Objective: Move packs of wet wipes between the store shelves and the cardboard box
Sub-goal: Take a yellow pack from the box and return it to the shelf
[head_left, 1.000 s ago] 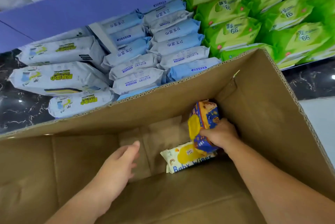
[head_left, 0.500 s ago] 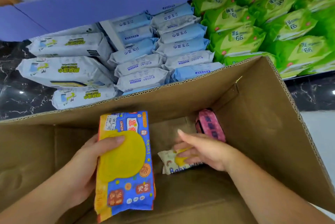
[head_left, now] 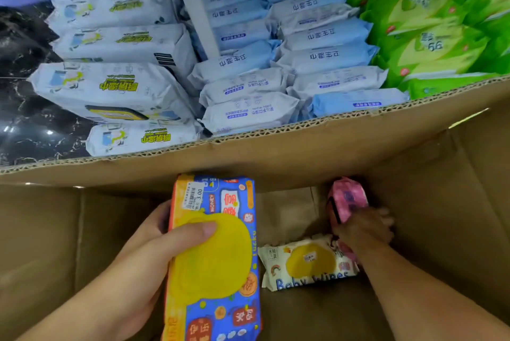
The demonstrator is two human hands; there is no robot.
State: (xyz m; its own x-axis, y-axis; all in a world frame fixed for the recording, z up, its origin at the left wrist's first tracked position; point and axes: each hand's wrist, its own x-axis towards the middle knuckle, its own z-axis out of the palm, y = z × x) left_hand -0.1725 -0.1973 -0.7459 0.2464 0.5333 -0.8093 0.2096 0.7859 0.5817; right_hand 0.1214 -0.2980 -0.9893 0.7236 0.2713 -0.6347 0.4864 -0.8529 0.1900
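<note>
Left hand point(head_left: 143, 255) grips blue pack point(head_left: 218, 258) over the box point(head_left: 276, 153), thumb across the yellow lid, fingers wrapped behind the left edge. Right hand point(head_left: 361, 233) is low near the box's far right corner, fingers curled round pink pack point(head_left: 347, 197); blurred, so exact finger placement unclear. Cream pack point(head_left: 309, 263) lies flat on the box floor between the two, just beside the right hand. Shelf beyond holds stacked white packs point(head_left: 116, 87), pale-blue packs point(head_left: 325, 56), green packs point(head_left: 430, 37). Judgement: packs are soft, squashy, probably fairly heavy when full, film likely slick; the lid is the only stiff part. Best hold is across the short width, thumb on the face, fingers behind, not by the end seals.
</note>
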